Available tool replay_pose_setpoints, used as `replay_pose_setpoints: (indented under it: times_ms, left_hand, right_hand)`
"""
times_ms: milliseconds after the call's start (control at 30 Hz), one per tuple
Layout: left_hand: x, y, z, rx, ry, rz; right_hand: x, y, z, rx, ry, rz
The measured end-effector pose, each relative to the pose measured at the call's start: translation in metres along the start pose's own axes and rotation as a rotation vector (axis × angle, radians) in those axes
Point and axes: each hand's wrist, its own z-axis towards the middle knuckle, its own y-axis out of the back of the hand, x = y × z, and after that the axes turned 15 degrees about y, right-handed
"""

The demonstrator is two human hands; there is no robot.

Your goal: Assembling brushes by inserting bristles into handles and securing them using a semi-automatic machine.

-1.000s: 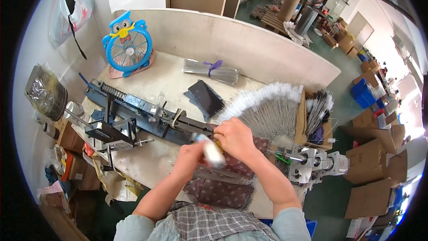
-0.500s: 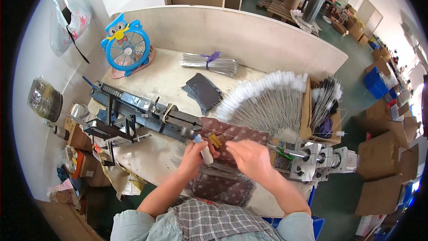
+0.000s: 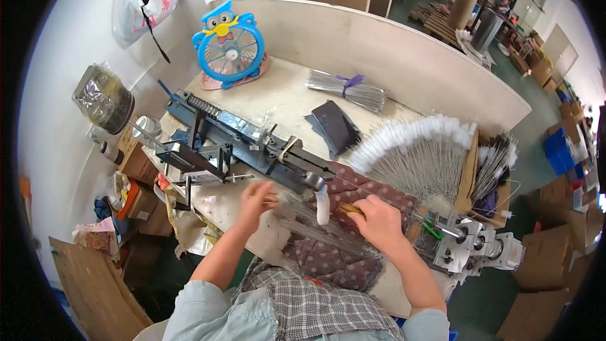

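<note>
My left hand and my right hand hold the two ends of a bundle of thin metal wires, stretched across a dotted cloth at the table's near edge. A white strip hangs between the hands, just below the end of a dark blue metal jig. My right hand also pinches a small yellowish piece. A large fan of white-tipped wires lies just beyond my right hand.
A blue owl-shaped desk fan stands at the back left. A tied bundle of wires and a dark pouch lie mid-table. A grey motor unit sits at the right edge. Cardboard boxes stand on the floor.
My hands have moved apart, the left one leftward, drawing the wire bundle out across the dotted cloth. Earlier both hands were together at the jig's end.
</note>
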Motion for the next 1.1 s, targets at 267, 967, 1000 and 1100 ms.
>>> replay_pose_setpoints:
  times_ms: [267, 967, 1000, 1100]
  left_hand:
    - [-0.015, 0.063, 0.000, -0.072, 0.120, -0.420]
    - [0.016, -0.186, -0.044, 0.448, -0.034, -0.002]
    - [0.017, -0.187, -0.044, 0.435, -0.056, 0.010]
    - [0.020, -0.190, -0.040, 0.422, -0.096, 0.030]
  right_hand:
    - [0.010, 0.008, 0.003, 0.043, -0.006, 0.027]
    - [-0.027, 0.069, -0.019, -0.255, -0.116, 0.163]
    - [-0.028, 0.070, -0.021, -0.213, -0.172, 0.237]
    - [-0.033, 0.073, -0.025, -0.204, -0.193, 0.242]
